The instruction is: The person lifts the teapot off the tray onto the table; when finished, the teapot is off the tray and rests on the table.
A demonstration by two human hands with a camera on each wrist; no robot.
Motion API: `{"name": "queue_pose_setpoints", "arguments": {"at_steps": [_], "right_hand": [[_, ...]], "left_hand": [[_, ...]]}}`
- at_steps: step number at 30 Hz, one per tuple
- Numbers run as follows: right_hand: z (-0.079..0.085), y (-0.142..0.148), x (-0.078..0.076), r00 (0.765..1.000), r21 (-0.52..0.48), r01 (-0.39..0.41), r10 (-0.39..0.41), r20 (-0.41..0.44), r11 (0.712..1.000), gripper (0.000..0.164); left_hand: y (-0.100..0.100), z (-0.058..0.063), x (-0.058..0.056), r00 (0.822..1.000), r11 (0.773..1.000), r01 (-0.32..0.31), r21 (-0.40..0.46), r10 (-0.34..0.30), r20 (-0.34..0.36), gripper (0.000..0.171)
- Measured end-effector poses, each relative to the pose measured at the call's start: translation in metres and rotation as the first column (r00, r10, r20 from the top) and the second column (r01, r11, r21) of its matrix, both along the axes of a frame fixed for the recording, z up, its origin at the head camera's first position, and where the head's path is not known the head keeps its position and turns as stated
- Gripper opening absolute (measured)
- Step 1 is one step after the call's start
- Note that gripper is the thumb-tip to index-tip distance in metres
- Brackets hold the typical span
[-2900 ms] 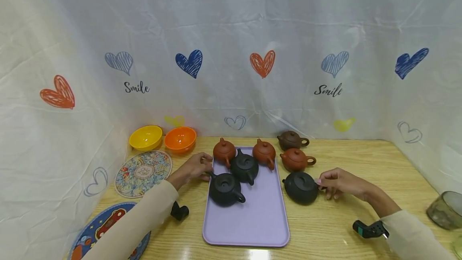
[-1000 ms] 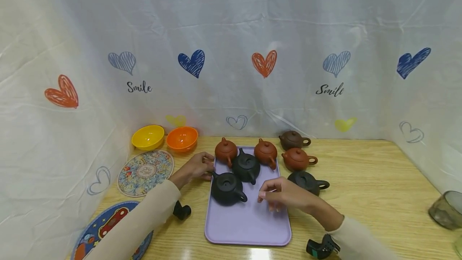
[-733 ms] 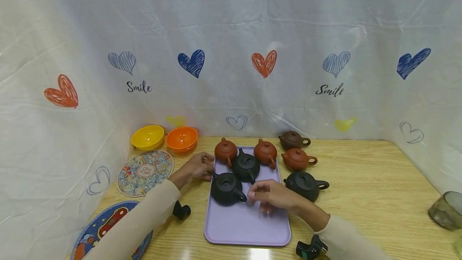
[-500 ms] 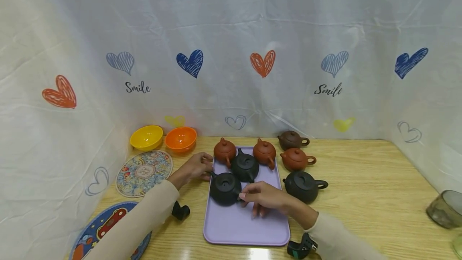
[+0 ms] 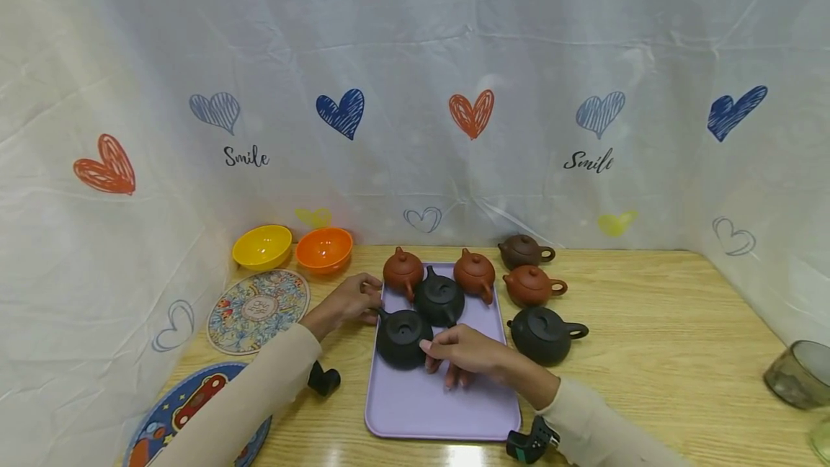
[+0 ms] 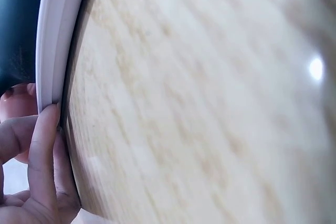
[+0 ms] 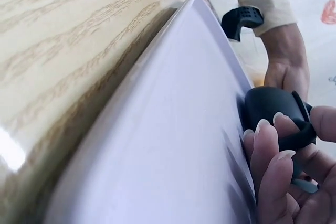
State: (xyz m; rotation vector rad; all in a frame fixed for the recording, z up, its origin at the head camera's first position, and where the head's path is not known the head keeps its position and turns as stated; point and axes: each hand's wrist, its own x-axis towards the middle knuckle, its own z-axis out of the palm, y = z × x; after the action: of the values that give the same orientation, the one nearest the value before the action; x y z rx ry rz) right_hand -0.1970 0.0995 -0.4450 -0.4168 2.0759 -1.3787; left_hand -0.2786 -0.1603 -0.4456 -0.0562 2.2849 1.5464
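Observation:
On the lilac tray (image 5: 447, 413), my right hand (image 5: 470, 352) pinches the handle of the front black teapot (image 5: 402, 341). In the right wrist view, thumb and fingers close around that teapot's handle (image 7: 297, 139), and its body (image 7: 270, 103) stays close to the tray surface. My left hand (image 5: 350, 299) holds the tray's left rim; in the left wrist view a fingertip presses the rim (image 6: 55, 51) from outside. Behind sit another black teapot (image 5: 439, 300) and two reddish-brown teapots, one left (image 5: 403, 272) and one right (image 5: 474, 274).
Right of the tray stand a dark brown teapot (image 5: 524, 251), a reddish-brown teapot (image 5: 532, 285) and a black teapot (image 5: 543, 336). On the left are a yellow bowl (image 5: 262, 248), an orange bowl (image 5: 324, 251), a floral mat (image 5: 259, 312) and a blue plate (image 5: 194, 409). A glass (image 5: 800, 375) stands far right.
My right hand has left the black teapot right of the tray, moved left over the tray and taken the front black teapot's handle. The left hand has stayed at the rim.

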Motion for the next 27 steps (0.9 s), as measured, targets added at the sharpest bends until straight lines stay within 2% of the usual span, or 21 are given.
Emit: {"name": "queue_pose_setpoints", "arguments": {"at_steps": [15, 27], "right_hand": [[0.005, -0.002, 0.005, 1.0, -0.076, 0.028, -0.029, -0.007, 0.997, 0.038], [0.011, 0.015, 0.015, 0.999, -0.107, -0.049, 0.046, -0.029, 0.993, 0.037]], "left_hand": [[-0.001, 0.0, 0.0, 1.0, 1.0, 0.01, -0.001, -0.01, -0.003, 0.042], [-0.001, 0.001, 0.0, 1.0, 1.0, -0.004, 0.012, 0.004, 0.001, 0.041]]}}
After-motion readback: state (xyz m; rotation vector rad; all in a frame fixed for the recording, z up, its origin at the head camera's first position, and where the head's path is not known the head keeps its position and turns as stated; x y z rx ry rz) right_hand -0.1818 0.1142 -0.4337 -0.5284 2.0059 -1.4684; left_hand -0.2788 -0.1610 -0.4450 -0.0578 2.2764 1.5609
